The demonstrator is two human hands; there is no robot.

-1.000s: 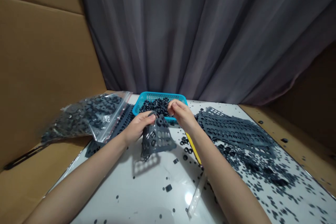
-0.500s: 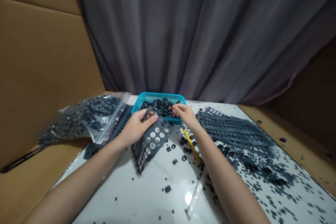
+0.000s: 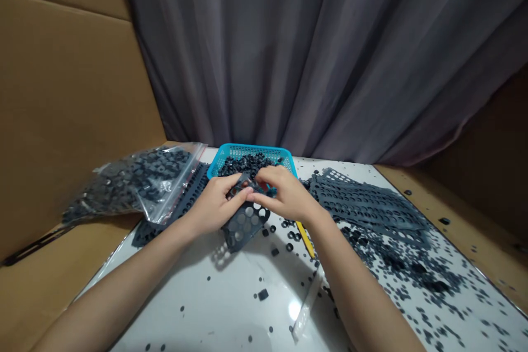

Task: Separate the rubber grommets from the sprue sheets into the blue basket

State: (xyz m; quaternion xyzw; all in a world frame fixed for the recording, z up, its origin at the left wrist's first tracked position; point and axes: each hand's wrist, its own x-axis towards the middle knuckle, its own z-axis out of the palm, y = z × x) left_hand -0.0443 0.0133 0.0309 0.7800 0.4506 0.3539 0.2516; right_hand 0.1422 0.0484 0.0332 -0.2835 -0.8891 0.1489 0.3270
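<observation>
Close work over a perforated dark sheet [image 3: 246, 226], held in front of a blue basket [image 3: 251, 147] of small black pieces [image 3: 243, 164]

The left hand [image 3: 213, 203] clamps the sheet between thumb and curled fingers; the right hand [image 3: 286, 195], half curled, meets its upper edge, though what it grips cannot be told. The step appears to be fingertip work on the sheet; the next move seems to call for a firm left hold
</observation>
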